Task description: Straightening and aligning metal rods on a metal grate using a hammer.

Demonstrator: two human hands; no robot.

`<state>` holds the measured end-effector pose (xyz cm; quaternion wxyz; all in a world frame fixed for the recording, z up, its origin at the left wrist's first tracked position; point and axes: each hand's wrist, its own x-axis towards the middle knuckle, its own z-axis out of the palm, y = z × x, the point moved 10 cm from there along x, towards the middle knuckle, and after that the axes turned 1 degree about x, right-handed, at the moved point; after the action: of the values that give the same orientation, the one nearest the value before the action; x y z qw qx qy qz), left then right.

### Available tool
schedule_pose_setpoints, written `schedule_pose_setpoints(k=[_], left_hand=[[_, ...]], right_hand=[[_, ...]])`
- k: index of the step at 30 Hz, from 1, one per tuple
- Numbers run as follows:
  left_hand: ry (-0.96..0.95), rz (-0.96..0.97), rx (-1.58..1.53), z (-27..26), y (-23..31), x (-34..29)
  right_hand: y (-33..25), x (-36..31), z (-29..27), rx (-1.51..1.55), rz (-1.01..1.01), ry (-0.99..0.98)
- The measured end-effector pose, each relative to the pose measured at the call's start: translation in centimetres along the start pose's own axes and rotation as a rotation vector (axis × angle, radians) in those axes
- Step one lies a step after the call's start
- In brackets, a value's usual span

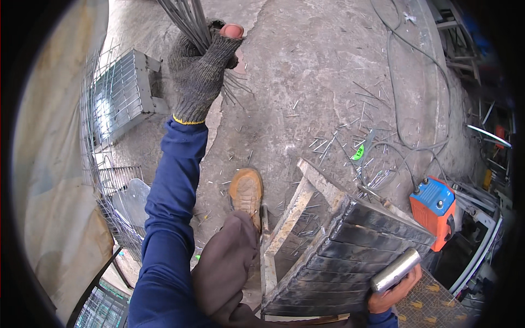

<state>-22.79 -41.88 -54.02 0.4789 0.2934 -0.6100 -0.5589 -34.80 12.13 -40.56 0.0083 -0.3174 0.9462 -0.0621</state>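
Observation:
My left hand (199, 71), in a dark grey knit glove with the thumb tip bare, is closed around a bundle of thin metal rods (187, 22). The bundle rises past the top edge of the view, and its lower ends fan out below the fist. At the lower right, my bare right hand (395, 292) has its fingers wrapped round a short shiny metal cylinder (396, 270). That cylinder lies tilted over the slatted top of a dark metal bench (344, 259). Part of the right hand is hidden behind the cylinder.
An orange and blue welding machine (435, 210) stands right of the bench, with a cable (398, 109) looping across the floor. Cut rod pieces (328, 145) litter the concrete. Wire mesh (117, 104) and a metal box (143, 82) are on the left. My shoe (246, 191) is beside the bench frame.

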Motion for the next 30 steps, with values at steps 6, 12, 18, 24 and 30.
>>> schedule_pose_setpoints(k=[6,12,18,24,30], left_hand=[[-0.044,0.087,0.02,-0.3,-0.5,1.0],[0.008,0.116,-0.016,-0.5,0.1,1.5],[0.041,0.086,0.005,-0.4,-1.3,0.9],[-0.065,0.001,0.14,0.7,-3.1,-0.1],[0.004,-0.17,0.24,0.2,-8.1,-0.8]], right_hand=[[-0.2,0.1,0.0,0.028,-0.003,0.003],[-0.9,0.4,-0.2,0.024,-0.039,0.009],[-0.6,0.2,-0.1,0.006,-0.031,0.004],[-0.2,0.1,-0.1,0.023,0.0,0.006],[-1.0,0.3,-0.2,0.008,-0.046,0.014]])
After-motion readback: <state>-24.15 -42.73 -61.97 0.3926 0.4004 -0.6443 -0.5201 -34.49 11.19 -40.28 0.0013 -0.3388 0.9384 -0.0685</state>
